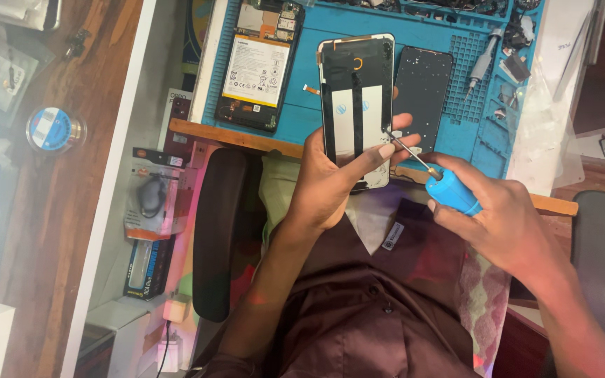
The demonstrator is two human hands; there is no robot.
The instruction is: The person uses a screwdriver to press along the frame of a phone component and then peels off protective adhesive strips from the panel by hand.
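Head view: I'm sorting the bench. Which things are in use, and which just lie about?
In use:
left hand holding phone panel
right hand holding blue screwdriver

Lying about:
opened phone
black back cover
blue mat
solder spool

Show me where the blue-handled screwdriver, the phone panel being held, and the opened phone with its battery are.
blue-handled screwdriver (452,194), head view, on the blue handle.
phone panel (356,84), head view, on its dark back.
opened phone (255,72), head view, on the white battery.
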